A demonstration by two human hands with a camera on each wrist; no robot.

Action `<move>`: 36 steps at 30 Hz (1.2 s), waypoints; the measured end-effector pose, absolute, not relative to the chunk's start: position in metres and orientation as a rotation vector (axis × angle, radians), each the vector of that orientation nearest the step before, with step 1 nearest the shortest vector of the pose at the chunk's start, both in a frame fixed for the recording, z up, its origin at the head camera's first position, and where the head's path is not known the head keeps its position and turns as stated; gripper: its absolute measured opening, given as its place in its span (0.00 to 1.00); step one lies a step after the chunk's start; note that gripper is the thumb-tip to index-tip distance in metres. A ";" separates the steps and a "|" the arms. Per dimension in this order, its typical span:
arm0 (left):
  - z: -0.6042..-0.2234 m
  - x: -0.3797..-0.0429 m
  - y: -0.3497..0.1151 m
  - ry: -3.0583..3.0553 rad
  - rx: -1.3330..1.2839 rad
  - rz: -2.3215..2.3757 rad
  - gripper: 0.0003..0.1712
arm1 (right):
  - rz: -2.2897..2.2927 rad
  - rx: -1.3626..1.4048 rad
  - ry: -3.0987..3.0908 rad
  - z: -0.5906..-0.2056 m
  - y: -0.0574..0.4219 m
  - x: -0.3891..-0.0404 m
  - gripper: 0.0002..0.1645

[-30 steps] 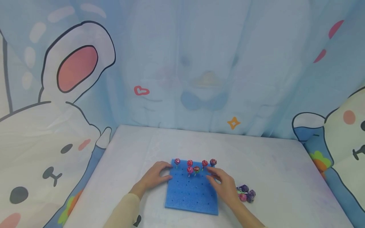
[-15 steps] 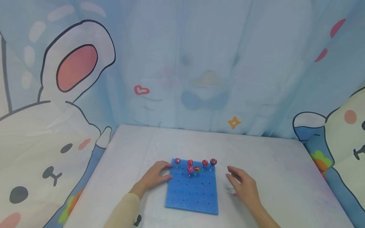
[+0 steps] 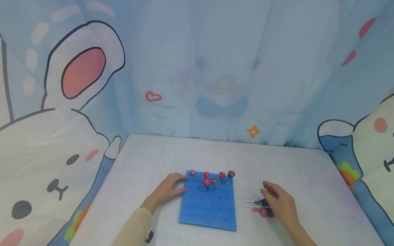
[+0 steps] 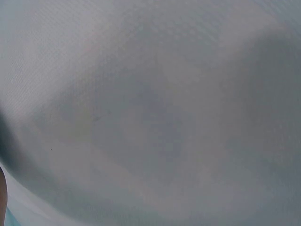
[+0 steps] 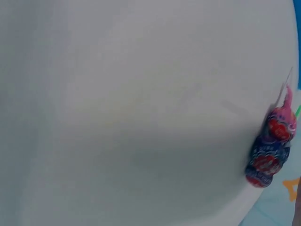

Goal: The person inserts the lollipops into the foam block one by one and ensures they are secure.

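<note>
A blue foam board (image 3: 207, 210) with rows of small holes lies on the table, several wrapped lollipops (image 3: 206, 175) standing upright in its far rows. My left hand (image 3: 167, 188) is at the board's left edge, thumb and fingertips spread apart against it. To the right of the board lies a small bunch of loose lollipops (image 3: 260, 211), purple and pink, their white sticks pointing left. Over this bunch hovers my right hand (image 3: 281, 201), fingers loosely bent, nothing visible between them. The same bunch of lollipops (image 5: 267, 157) appears at the right side of the right wrist view.
A pale cloth covers the table (image 3: 307, 181). Behind it hangs a light blue curtain (image 3: 172, 68) with cartoon prints, which also drapes both sides. The left wrist view holds mostly blurred pale cloth (image 4: 155, 117).
My right hand has left the dark lollipop at the board's far right corner and moved right to the loose bunch. My left hand has stayed at the board's edge.
</note>
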State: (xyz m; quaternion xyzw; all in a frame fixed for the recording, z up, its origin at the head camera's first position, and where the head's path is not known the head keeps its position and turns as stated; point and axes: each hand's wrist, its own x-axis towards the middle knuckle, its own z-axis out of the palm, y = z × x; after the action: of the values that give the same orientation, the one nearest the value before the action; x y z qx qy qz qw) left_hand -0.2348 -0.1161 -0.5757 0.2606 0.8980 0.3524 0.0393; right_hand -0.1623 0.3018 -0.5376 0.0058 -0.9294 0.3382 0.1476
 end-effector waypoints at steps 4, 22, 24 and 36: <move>-0.575 -0.234 -0.116 2.749 0.787 1.081 0.25 | 0.978 -0.044 -2.778 -0.540 0.308 -0.159 0.24; -0.579 -0.235 -0.117 2.761 0.789 1.071 0.26 | 0.848 -0.113 -3.041 -0.551 0.326 -0.158 0.23; -0.579 -0.235 -0.116 2.759 0.784 1.072 0.26 | 0.839 -0.096 -3.048 -0.551 0.327 -0.159 0.22; -0.576 -0.234 -0.115 2.754 0.760 1.073 0.26 | 0.815 -0.069 -3.142 -0.557 0.330 -0.162 0.25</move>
State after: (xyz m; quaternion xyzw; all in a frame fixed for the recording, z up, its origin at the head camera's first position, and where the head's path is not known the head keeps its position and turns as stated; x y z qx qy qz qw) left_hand -0.2344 -0.1155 -0.5763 0.2487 0.9016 0.3511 0.0449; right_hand -0.1624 0.3300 -0.5569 -0.0211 -0.9664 0.2506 -0.0527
